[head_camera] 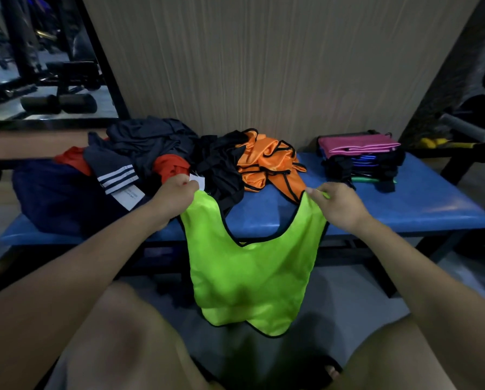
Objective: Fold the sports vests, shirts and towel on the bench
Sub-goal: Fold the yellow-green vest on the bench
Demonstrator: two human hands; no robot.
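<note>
A neon green sports vest (249, 271) with black trim hangs in front of the blue bench (404, 204), held up by its two shoulder straps. My left hand (174, 198) pinches the left strap, where a white label sticks up. My right hand (339, 204) pinches the right strap. On the bench behind lie an orange vest (269, 164) and a black vest (219, 167), both crumpled. A heap of dark and red shirts (140, 153) lies to the left. A stack of folded vests (359, 159) with a pink one on top sits at the right.
A dark blue bag or cloth (53, 198) lies at the bench's left end. A ribbed wall panel (264, 66) stands behind the bench. Gym equipment (53, 88) stands at the far left and a grey padded bar (466, 128) at the right. My knees are below the vest.
</note>
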